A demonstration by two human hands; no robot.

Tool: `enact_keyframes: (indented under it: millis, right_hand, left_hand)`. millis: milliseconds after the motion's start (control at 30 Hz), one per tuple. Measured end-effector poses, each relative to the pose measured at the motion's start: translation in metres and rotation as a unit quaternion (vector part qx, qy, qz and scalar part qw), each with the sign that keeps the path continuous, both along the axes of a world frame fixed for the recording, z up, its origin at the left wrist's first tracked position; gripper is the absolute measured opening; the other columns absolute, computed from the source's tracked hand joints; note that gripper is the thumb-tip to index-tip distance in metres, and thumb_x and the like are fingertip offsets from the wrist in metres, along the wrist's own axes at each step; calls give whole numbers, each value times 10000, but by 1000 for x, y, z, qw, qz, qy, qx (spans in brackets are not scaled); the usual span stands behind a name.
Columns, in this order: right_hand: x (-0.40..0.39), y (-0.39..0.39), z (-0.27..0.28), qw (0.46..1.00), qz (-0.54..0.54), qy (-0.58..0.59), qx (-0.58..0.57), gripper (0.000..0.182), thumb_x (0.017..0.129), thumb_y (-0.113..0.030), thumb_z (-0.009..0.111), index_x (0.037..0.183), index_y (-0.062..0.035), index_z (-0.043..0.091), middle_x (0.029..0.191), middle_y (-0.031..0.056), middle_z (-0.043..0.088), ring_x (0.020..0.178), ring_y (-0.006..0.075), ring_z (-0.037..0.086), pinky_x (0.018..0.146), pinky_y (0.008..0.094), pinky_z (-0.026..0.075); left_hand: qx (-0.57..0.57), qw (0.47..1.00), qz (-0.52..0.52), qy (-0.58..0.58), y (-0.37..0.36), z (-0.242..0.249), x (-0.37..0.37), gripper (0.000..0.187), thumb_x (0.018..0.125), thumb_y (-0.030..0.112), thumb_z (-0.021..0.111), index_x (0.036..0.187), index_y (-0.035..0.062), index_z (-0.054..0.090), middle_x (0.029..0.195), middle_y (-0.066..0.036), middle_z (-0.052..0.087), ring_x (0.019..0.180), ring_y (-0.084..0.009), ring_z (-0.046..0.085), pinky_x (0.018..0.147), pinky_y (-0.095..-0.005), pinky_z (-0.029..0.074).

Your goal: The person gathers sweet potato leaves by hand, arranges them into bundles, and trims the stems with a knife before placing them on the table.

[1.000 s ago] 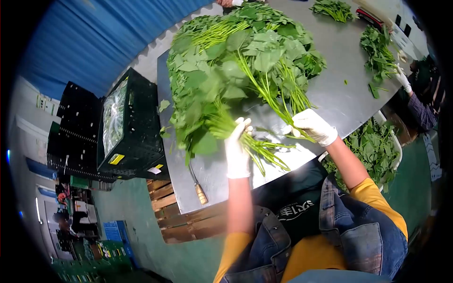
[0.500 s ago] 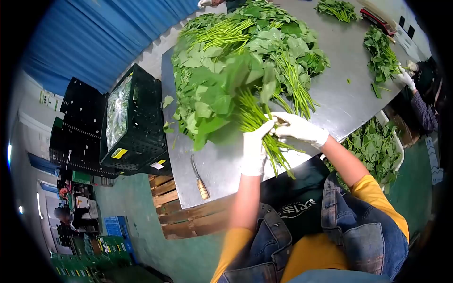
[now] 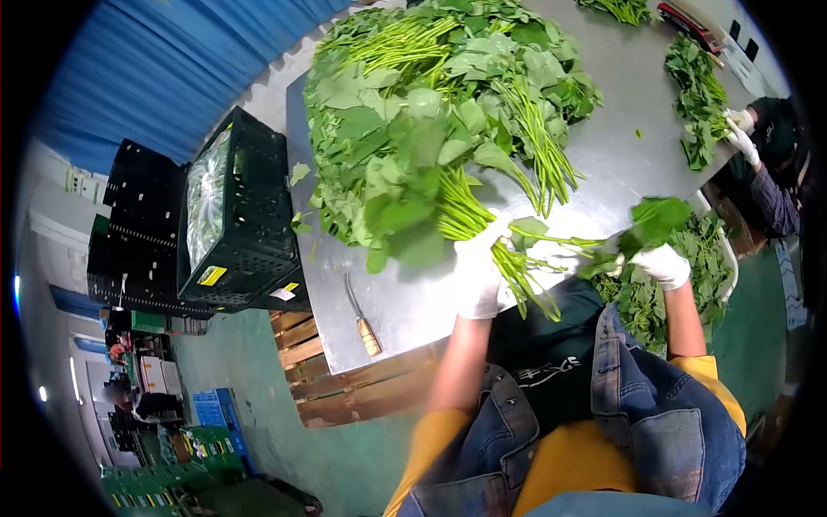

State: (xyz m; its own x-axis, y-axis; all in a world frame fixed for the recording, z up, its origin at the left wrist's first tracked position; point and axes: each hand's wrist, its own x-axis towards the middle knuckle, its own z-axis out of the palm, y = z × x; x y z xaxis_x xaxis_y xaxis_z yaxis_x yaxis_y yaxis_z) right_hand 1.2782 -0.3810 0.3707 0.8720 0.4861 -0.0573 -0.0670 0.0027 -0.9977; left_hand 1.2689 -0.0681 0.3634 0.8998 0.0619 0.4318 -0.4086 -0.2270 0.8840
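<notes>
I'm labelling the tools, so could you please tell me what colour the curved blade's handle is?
The handle is light wooden brown, best seen in the head view.

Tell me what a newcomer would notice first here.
Probably the big heap of leafy greens, spread over the far left of the metal table. Next, the person's gloved hands: the left grips a bunch of stems at the near edge, while the right holds loose leaves above the filled tub on the right.
</notes>
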Motion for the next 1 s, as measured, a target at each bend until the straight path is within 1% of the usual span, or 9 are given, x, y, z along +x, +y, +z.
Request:
enact_keyframes:
  millis: [133, 200, 267, 300, 400, 500, 633, 833, 1000]
  right_hand:
    - [-7, -88, -6, 987, -79, 43, -136, 199, 812, -138, 712, 934, 2, 640, 623, 45, 611, 528, 106, 551, 552, 262, 469]
    - [-9, -147, -26, 896, -92, 7, -435, 268, 800, -141, 704, 1032, -23, 644, 776, 89, 656, 677, 142, 607, 632, 302, 488]
    - [-17, -154, -53, 435, -116, -141, -882, 448, 741, -144, 734, 1160, -48, 609, 1006, 123, 655, 939, 205, 612, 780, 365, 488]
    - [-8, -169, -83, 429, -226, -231, -844, 595, 688, -156, 761, 1244, -67, 566, 1175, 122, 602, 1139, 246, 530, 882, 407, 452]
    - [11, -42, -11, 899, -256, -114, -336, 658, 742, -139, 730, 1355, -98, 495, 1198, 118, 612, 994, 212, 621, 874, 311, 499]
    - [31, 63, 18, 995, -64, -48, -66, 656, 771, -43, 663, 1390, -51, 445, 1199, 85, 588, 992, 127, 574, 798, 283, 517]
    - [45, 123, 10, 992, 100, -28, 78, 499, 821, -69, 666, 1297, 0, 534, 977, 39, 645, 828, 115, 571, 684, 225, 492]
    - [22, 36, 22, 947, 99, -135, -273, 145, 776, -126, 721, 828, 9, 721, 676, 81, 668, 603, 128, 618, 574, 263, 485]
    - [14, -60, -15, 587, -141, -242, -760, 370, 702, -163, 713, 1067, -110, 680, 922, 126, 682, 719, 253, 670, 618, 350, 525]
  left_hand:
    - [-437, 868, 96, 213, 58, -43, 37, 246, 958, 142, 512, 1125, -2, 620, 958, -62, 610, 837, -156, 595, 764, -249, 474]
    - [-342, 911, 161, 164, 50, 65, 2, 223, 969, 144, 531, 1133, 6, 589, 914, -29, 590, 781, -95, 565, 704, -185, 454]
    - [-388, 905, 155, 77, 88, 38, 12, 216, 972, 132, 536, 1132, -4, 586, 935, -17, 582, 780, -58, 541, 699, -185, 451]
    - [-210, 964, 158, 44, 98, 28, 11, 223, 973, 129, 536, 1155, 6, 575, 950, -21, 586, 791, -57, 531, 703, -187, 452]
    - [-467, 871, 112, 106, 66, 50, 12, 230, 961, 132, 559, 1160, 18, 567, 952, -28, 597, 800, -62, 531, 707, -193, 454]
    - [-542, 821, 79, 158, 49, 34, 19, 244, 922, 127, 619, 1141, 41, 557, 949, -38, 623, 757, -74, 548, 671, -193, 454]
    - [-584, 783, 13, 212, 42, 14, 21, 255, 904, 83, 629, 1138, 42, 536, 940, -66, 632, 710, -93, 559, 612, -225, 468]
    - [-616, 770, 75, 152, 93, 1, 6, 214, 922, 119, 619, 1117, 63, 553, 930, -32, 637, 722, -74, 563, 644, -207, 463]
    - [-581, 792, 99, 158, 91, 0, -3, 194, 914, 193, 639, 1062, 79, 589, 889, 9, 600, 771, -67, 550, 692, -209, 457]
